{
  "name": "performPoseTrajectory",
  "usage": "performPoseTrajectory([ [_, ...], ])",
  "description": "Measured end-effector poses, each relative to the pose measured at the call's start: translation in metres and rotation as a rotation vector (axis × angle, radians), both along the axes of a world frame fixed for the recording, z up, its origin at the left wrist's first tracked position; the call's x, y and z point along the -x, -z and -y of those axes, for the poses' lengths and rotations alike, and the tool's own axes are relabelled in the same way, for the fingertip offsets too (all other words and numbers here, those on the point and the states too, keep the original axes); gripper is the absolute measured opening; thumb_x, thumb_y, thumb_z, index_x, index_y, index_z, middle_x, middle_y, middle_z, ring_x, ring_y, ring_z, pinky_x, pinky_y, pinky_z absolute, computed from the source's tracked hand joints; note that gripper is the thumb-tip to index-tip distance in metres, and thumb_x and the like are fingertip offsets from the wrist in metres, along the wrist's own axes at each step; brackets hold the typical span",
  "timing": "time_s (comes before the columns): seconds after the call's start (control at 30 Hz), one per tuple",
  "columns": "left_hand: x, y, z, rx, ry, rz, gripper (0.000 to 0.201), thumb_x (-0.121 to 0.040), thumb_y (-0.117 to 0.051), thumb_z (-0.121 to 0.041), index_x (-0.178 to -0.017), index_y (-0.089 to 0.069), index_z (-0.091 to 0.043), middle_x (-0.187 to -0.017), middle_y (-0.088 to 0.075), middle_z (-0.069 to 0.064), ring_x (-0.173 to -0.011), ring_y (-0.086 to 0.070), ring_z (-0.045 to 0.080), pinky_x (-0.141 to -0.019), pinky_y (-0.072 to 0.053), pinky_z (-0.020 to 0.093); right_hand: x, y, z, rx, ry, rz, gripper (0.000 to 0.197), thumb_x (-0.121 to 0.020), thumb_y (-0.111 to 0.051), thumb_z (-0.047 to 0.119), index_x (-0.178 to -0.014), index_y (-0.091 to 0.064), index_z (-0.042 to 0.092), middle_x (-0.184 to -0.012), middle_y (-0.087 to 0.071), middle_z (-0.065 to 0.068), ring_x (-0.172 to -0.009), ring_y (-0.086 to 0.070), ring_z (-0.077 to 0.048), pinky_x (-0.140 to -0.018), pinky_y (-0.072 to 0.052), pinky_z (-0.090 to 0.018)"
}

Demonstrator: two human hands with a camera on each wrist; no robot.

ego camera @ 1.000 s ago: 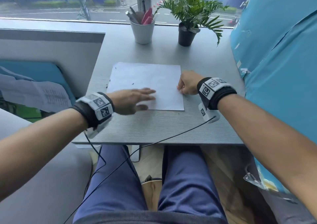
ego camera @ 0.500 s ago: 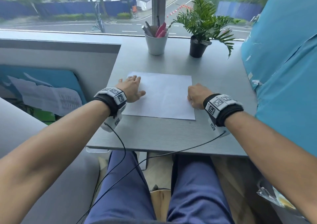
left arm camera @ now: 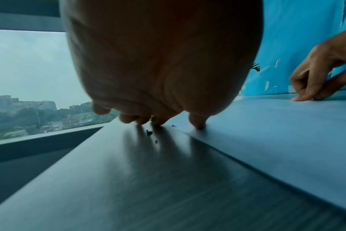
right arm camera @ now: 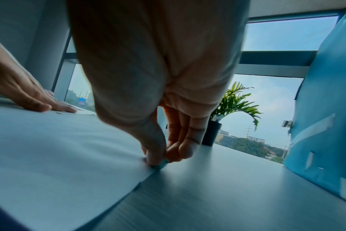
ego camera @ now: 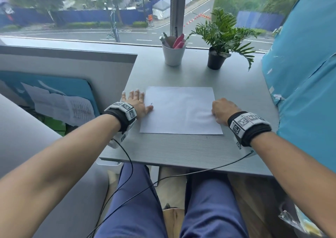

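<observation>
While the left hand (ego camera: 137,102) lies flat with its fingers (left arm camera: 126,120) straight and spread on the desk (ego camera: 181,150), just off the left edge of the sheet of paper (ego camera: 180,110), its thumb tip presses down on that edge. The sheet of paper lies flat in the middle of the desk, squared to the near edge. The right hand (ego camera: 222,109) is curled over the sheet's right edge, and the right wrist view shows its thumb and fingers (right arm camera: 180,150) pinching that edge. A few dark specks (left arm camera: 149,132) lie on the desk by the left fingertips. A white cup (ego camera: 173,55) of pens and a potted plant (ego camera: 215,61) stand side by side at the far edge, well apart from the sheet.
</observation>
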State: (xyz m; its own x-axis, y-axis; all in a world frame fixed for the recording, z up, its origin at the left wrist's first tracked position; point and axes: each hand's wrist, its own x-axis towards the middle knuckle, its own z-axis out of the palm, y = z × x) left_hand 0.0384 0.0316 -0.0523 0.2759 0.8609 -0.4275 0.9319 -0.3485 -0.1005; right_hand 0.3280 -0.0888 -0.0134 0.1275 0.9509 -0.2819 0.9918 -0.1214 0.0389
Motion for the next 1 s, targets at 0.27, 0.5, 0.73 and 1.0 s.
performPoseTrajectory([
  [0.27,-0.051,-0.012,0.062,0.153,0.642,0.204,0.075,-0.099,-0.021,-0.061,-0.155,0.012,-0.024,-0.160,0.022,-0.004,-0.147,0.020,0.015,-0.117,0.013,0.045,-0.003,0.002,0.006,-0.031,0.034,0.003,0.011,-0.084,-0.055,0.000,-0.086,-0.062,0.007,-0.094,-0.059,-0.017,-0.089,-0.064,-0.037,-0.075,-0.052,-0.038],
  [0.5,-0.012,-0.005,0.032,0.121,0.200,0.096,0.091,-0.091,-0.019,-0.074,-0.155,0.017,-0.019,-0.160,0.025,0.004,-0.149,0.016,0.023,-0.119,0.007,0.048,-0.003,0.006,0.007,-0.049,0.054,0.004,0.010,-0.084,-0.053,-0.001,-0.079,-0.057,0.007,-0.085,-0.054,-0.014,-0.085,-0.064,-0.036,-0.074,-0.054,-0.039],
  [0.73,-0.032,-0.002,0.041,-0.040,0.344,0.102,0.082,-0.097,-0.020,-0.065,-0.156,0.008,-0.015,-0.162,0.018,0.004,-0.149,0.017,0.022,-0.119,0.011,0.050,-0.008,0.000,0.004,-0.030,0.103,0.044,0.020,-0.084,-0.052,0.001,-0.101,-0.061,0.004,-0.103,-0.060,-0.019,-0.094,-0.064,-0.039,-0.078,-0.051,-0.037],
  [1.0,-0.072,0.001,0.066,-0.004,0.434,0.088,0.092,-0.092,-0.023,-0.073,-0.157,0.005,-0.015,-0.164,0.010,0.010,-0.151,0.005,0.029,-0.121,0.000,0.051,0.025,0.013,-0.019,-0.158,0.223,-0.213,0.031,-0.084,-0.063,0.014,-0.114,-0.061,0.009,-0.122,-0.057,-0.018,-0.107,-0.061,-0.037,-0.095,-0.052,-0.040],
])
